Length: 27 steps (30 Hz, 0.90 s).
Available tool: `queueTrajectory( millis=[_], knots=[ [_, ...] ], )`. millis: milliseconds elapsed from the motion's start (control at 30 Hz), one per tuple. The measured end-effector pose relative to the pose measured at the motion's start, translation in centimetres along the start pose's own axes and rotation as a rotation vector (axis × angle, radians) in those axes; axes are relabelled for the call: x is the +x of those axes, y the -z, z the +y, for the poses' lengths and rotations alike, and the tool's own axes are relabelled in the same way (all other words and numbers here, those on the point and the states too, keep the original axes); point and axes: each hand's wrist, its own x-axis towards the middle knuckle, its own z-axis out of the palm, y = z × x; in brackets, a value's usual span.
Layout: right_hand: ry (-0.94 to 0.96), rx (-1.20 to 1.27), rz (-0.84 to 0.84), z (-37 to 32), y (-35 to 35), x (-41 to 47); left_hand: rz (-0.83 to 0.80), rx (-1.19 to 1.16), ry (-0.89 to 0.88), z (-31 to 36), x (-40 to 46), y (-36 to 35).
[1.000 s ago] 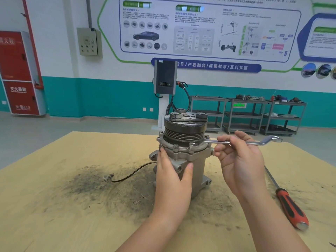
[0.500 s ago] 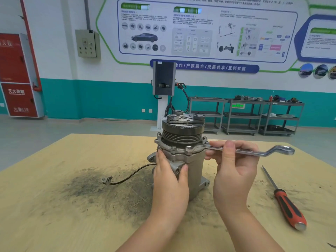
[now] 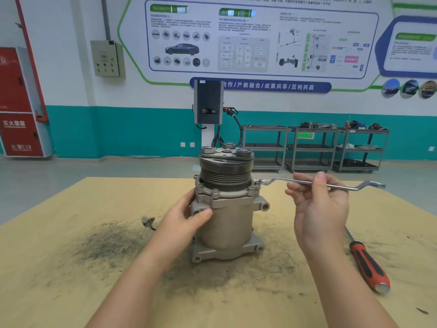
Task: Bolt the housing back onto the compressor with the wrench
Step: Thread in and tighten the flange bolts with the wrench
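Pinching the wrench [image 3: 314, 183] mid-shank, the right hand [image 3: 319, 204] has its ring end on a bolt at the right of the housing [image 3: 227, 197]; the left hand [image 3: 186, 216] grips the compressor [image 3: 227, 223], thumb across its front. Light hold: the ring could slip off, or the upright compressor twist. Screwdriver [image 3: 364, 261] lies near the right forearm; table [image 3: 59, 256] edges well off.

Compressor [image 3: 225, 223] standing upright on table, housing [image 3: 227, 197] seated on top.
Offset ring wrench [image 3: 314, 183] lies horizontal, its left end at the housing's right-hand bolt [image 3: 256, 185].
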Motion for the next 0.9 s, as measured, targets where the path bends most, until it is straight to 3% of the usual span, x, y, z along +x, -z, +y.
queueTrajectory(
  millis=[200, 467, 567, 733, 900],
  knots=[
    [-0.084, -0.005, -0.152, 0.9, -0.2, 0.1, 0.299, -0.137, -0.109, -0.1, 1.0, 0.3],
    [-0.315, 0.033, -0.232, 0.2, 0.0, 2.2, 0.391, -0.31, -0.114, 0.5, 2.0, -1.3],
    [-0.155, -0.004, -0.181, 0.8, -0.3, 1.0, 0.386, -0.366, -0.119, 0.5, 2.0, -1.4],
    [0.378, -0.269, -0.222, 1.6, -0.7, -2.7, 0.418, -0.31, -0.136, 0.2, 1.9, -2.2],
    [0.611, -0.422, -0.335, 3.0, -1.4, -4.7, 0.458, -0.357, -0.148, 0.3, 1.7, -2.4]
  ],
)
